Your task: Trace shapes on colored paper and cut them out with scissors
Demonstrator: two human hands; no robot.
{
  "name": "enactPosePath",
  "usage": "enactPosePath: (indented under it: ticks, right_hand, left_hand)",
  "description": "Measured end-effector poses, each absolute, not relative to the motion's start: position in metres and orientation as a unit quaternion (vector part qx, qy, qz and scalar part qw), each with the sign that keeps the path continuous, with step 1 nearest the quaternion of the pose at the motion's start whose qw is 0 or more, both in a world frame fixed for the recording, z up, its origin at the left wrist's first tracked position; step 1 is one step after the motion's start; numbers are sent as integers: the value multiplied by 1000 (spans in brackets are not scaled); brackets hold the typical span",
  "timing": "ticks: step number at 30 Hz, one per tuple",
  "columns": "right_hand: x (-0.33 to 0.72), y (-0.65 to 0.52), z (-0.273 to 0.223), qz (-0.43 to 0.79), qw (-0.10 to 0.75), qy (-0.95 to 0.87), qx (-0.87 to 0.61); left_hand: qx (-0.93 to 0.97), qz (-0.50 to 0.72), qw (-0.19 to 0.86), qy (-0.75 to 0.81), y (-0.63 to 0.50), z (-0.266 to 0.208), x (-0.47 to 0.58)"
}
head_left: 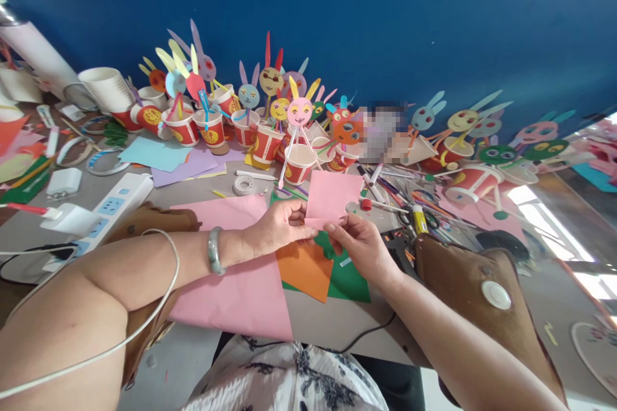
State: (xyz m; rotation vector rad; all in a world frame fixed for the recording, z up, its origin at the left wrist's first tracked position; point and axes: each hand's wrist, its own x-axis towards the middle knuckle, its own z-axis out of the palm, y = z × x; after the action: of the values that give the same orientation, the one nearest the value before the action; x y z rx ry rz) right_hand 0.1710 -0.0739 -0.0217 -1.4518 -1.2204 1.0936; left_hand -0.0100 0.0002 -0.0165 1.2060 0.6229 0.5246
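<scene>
A small pink sheet of paper point(332, 196) is held up between my two hands over the middle of the table. My left hand point(282, 228), with a bangle point(215, 250) on its wrist, pinches the sheet's lower left side. The lower right side is pinched by my right hand point(364, 241). Along the bottom edge, a narrow strip of the paper looks folded. Beneath my hands lie a large pink sheet point(236, 298), an orange sheet point(303, 270) and a green sheet point(354, 279).
Several red paper cups point(299, 167) with rabbit-like paper faces stand along the blue wall. A power strip point(118, 202) is at the left, its white cable point(171, 270) crossing my left arm. Pens point(390, 183) and a glue stick point(419, 218) lie right, near a brown bag point(486, 308).
</scene>
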Motion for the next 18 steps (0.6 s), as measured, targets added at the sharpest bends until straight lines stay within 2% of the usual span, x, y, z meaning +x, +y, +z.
enactPosePath:
  ticks: [18]
  right_hand:
    - [170, -77, -23, 443, 453, -505, -586]
  left_hand:
    - [581, 229, 725, 291, -1, -18, -9]
